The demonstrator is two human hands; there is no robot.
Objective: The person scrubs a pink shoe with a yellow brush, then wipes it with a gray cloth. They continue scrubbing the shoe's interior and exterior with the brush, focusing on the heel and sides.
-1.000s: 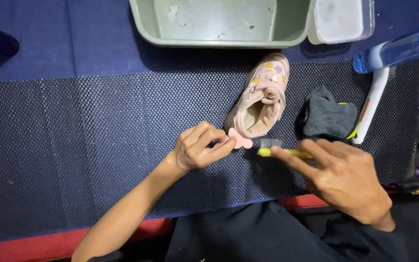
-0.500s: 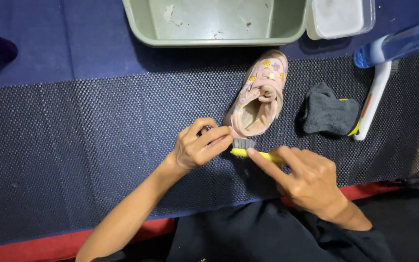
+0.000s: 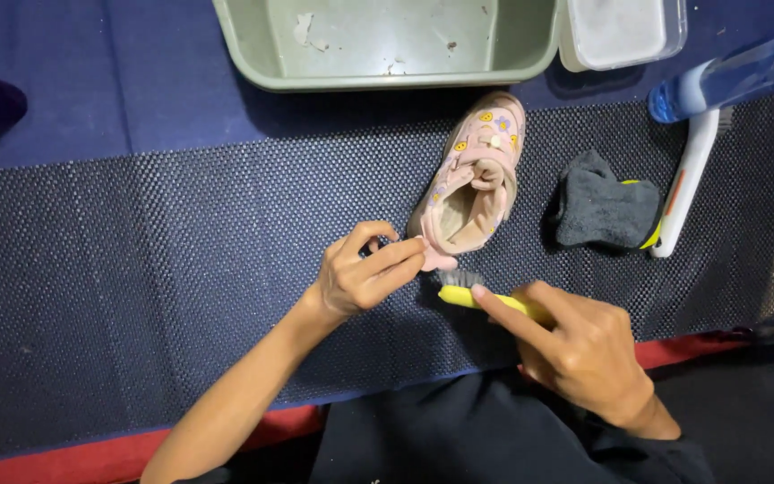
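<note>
Left hand pinching heel of pink child's shoe; right hand clamped on yellow brush, bristles shifted closer, now at heel. Scrubbing underway.

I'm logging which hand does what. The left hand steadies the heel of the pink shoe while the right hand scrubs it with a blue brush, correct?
Not quite: the brush in the right hand is yellow, not blue, as the head view shows. The left hand does steady the heel of the pink shoe.
</note>
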